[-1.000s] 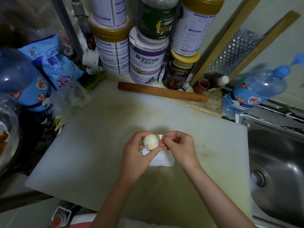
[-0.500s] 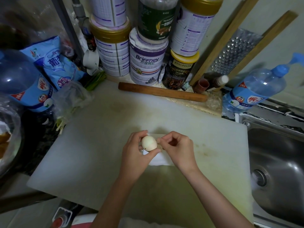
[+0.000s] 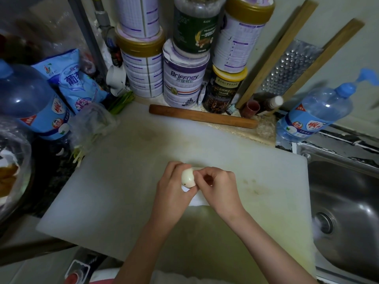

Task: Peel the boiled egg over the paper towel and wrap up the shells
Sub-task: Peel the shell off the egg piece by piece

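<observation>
Gripping egg (image 3: 188, 178) in curled left hand (image 3: 171, 193), pinching its right side with curled right hand (image 3: 219, 187), over paper towel (image 3: 198, 200) on white cutting board (image 3: 123, 181); "Briffney" readable on tin (image 3: 184, 78) behind.

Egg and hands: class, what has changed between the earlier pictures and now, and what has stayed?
The left hand has turned the egg, so it looks longer and shows a dark speck low down. The right hand has closed in leftward against the egg, fingers curled at its side, covering more of the paper towel. Unchanged: the left hand's grip, the cutting board, the rolling pin.
</observation>
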Available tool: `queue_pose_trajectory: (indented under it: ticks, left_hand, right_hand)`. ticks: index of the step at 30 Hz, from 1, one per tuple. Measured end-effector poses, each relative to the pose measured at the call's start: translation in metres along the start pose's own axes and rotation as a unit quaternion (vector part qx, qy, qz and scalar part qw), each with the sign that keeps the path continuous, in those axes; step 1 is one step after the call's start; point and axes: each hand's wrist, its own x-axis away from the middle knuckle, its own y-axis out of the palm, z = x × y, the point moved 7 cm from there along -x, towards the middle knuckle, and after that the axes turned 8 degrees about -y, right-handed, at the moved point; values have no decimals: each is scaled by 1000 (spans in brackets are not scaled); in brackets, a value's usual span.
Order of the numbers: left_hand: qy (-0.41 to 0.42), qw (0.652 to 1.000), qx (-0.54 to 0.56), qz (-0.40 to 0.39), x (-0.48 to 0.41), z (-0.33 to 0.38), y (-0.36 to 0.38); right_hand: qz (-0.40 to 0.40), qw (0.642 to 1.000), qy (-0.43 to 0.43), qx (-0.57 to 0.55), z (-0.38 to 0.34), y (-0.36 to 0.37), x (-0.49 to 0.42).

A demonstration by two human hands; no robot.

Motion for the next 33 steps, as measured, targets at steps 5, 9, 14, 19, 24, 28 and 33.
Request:
queue_pose_trajectory:
  ticks: [5,9,14,19,24,28,33]
  left_hand:
    - [10,1000,-5,-7,0,2,2]
    - [9,1000,2,-17,2,2,2]
    - [8,1000,0,-4,4,5,2]
    - [-2,1000,7,22,0,1,-2]
    - [-56,993,104,-6,-2,-9,0]
    - [-82,986,141,-15,-1,-16,3]
    - [-101,983,151,-18,0,-21,7]
  right_hand:
    - [1,998,-39,43,-6,-1,3]
    - [-2,997,-43,58,-7,-3,1]
    - [15,996,-42,82,-7,-6,-3]
    - [25,997,54,-48,13,-10,-4]
    - [39,982,127,-135,28,-9,-2]
    - [42,982,133,-126,34,-8,-2]
    - [31,991,108,-69,35,-3,-2]
